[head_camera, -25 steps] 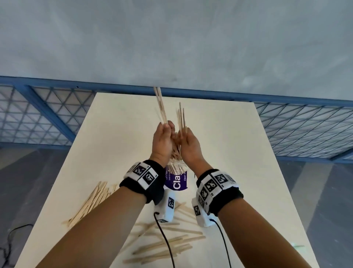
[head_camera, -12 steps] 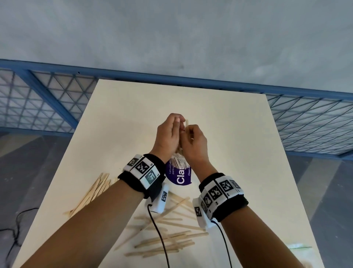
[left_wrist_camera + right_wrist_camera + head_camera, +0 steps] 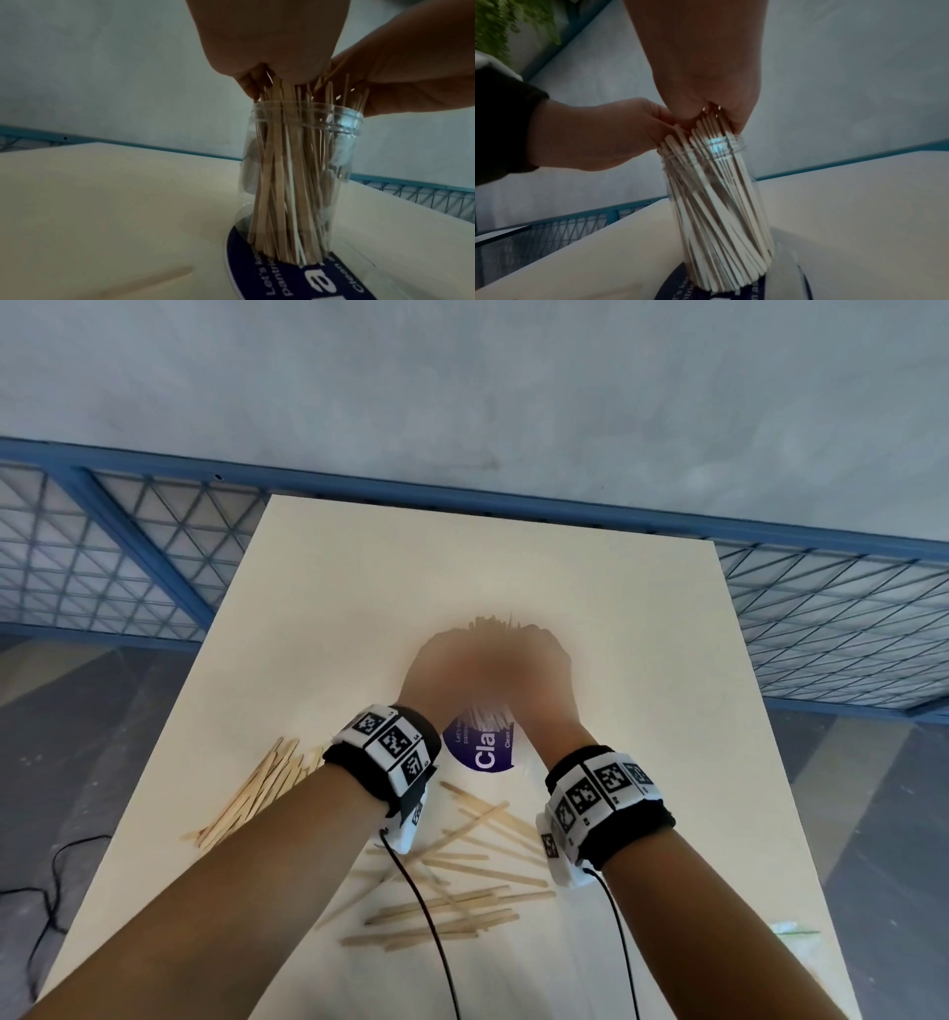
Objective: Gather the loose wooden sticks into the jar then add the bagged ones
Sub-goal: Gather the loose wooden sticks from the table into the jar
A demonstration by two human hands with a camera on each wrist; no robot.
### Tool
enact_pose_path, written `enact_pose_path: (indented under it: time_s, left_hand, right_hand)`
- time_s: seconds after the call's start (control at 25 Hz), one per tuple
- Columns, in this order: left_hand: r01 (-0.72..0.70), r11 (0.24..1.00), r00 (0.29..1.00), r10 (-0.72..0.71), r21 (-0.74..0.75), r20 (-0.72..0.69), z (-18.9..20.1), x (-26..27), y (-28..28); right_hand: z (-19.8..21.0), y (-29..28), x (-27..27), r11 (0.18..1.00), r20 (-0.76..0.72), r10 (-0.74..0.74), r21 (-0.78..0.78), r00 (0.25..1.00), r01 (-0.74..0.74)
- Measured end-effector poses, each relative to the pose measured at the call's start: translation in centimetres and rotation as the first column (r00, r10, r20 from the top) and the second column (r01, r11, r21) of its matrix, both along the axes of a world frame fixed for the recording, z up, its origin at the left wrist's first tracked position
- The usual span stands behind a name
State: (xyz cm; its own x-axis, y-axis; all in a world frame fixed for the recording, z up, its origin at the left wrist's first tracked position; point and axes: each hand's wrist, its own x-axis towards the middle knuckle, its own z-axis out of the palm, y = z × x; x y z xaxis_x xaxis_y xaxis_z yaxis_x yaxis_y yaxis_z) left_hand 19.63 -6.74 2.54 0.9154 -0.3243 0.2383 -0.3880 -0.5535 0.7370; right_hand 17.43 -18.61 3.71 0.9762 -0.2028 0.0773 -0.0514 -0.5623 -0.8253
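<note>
A clear plastic jar (image 3: 482, 755) with a purple label stands mid-table, packed with upright wooden sticks (image 3: 290, 182). My left hand (image 3: 439, 672) and right hand (image 3: 542, 672) meet over its mouth, blurred in the head view. In the left wrist view the left hand (image 3: 270, 50) grips the stick tops just above the rim, and the right hand (image 3: 411, 71) closes on them from the other side. The right wrist view shows the right hand (image 3: 706, 81) and left hand (image 3: 598, 138) bunched round the stick tops (image 3: 706, 125) above the jar (image 3: 718, 203). Short stick tips (image 3: 493, 626) poke out beyond my fingers.
Several loose sticks (image 3: 462, 880) lie scattered on the pale table (image 3: 642, 660) in front of the jar, under my wrists. A neater pile of sticks (image 3: 257, 788) lies at the left edge. A clear bag (image 3: 793, 932) sits front right. Blue wire fencing (image 3: 128, 546) rings the table.
Both hands have come down together over the jar. The sticks that stood tall above my fingers a second ago are now down inside it, only short tips showing.
</note>
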Motion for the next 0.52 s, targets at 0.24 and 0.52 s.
enact_pose_path:
  time_s: [0.24,0.52]
  left_hand:
    - [-0.163,0.986,0.975,0.166,-0.031,0.145,0.7,-3.1,1.6]
    - [0.167,0.848,0.864,0.120,0.502,-0.489,-4.2,-14.6,5.8]
  right_hand:
    - [1.0,-1.3,-3.0,0.996,0.234,-0.085,0.015,0.969,0.084]
    - [-6.0,-1.6,-13.7,0.866,-0.466,0.216,-0.314,0.858,-0.389]
